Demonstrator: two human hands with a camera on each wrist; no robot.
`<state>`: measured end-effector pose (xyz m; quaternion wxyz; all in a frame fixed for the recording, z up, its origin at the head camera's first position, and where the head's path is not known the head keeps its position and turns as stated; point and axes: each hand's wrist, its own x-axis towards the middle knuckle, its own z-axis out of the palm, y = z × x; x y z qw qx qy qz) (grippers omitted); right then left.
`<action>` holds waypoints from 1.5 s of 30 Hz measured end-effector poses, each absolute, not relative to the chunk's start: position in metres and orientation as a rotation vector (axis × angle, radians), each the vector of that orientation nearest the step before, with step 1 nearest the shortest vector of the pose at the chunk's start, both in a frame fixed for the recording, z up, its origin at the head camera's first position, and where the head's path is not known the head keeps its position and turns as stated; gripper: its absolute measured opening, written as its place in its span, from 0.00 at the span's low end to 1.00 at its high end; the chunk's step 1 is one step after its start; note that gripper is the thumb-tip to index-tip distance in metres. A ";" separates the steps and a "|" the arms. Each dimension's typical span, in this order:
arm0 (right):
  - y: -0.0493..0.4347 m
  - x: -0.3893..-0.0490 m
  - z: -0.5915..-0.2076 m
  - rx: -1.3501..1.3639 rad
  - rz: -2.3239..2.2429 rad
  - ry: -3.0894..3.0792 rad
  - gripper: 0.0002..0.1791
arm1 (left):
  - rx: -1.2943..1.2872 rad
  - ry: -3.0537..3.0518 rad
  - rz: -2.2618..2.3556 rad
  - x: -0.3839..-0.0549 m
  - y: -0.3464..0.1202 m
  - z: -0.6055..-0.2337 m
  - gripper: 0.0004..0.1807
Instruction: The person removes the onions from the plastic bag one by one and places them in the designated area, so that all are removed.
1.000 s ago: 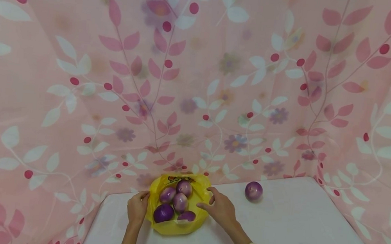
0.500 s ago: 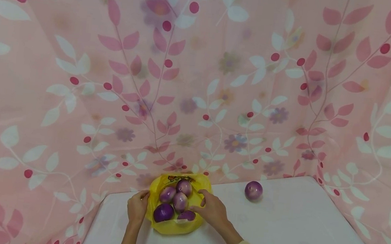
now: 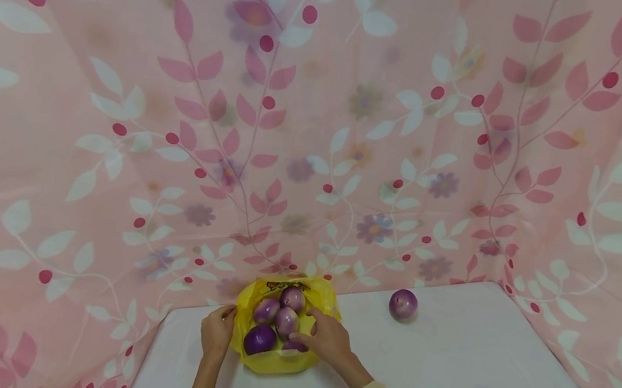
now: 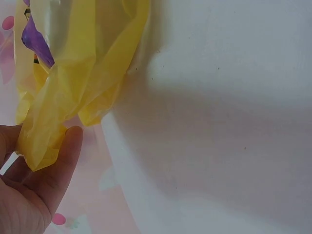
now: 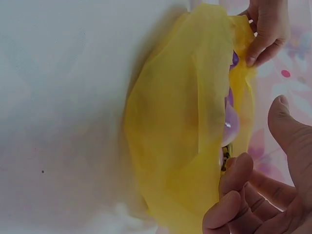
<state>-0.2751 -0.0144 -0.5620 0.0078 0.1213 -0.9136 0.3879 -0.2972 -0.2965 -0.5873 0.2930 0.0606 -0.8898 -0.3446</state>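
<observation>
A yellow plastic bag (image 3: 271, 365) lies with its mouth wide, holding several glossy purple round vegetables (image 3: 260, 339), some with whitish patches; whether onions or eggplants I cannot tell. My left hand (image 3: 215, 335) pinches the bag's left rim, and the left wrist view shows a gathered yellow corner between thumb and finger. Over the bag's right side is my right hand (image 3: 330, 341), thumb and fingers spread apart, partly covering the lower right vegetable. In the right wrist view its fingers are bent by the rim, the thumb (image 5: 282, 119) standing away; nothing is seen held.
One more purple round vegetable (image 3: 403, 305) sits by itself on the white-covered table (image 3: 452, 357), to the right of the bag. Pink floral curtains (image 3: 314, 157) stand close behind the table and along its sides.
My right hand has moved left from the bag's right edge to over its opening. The left hand keeps its pinch on the rim; the lone vegetable has not moved.
</observation>
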 end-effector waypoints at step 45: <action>-0.024 -0.264 -0.594 0.530 1.106 -3.053 0.31 | 0.130 -2.332 -0.869 -0.297 -0.296 -0.591 0.05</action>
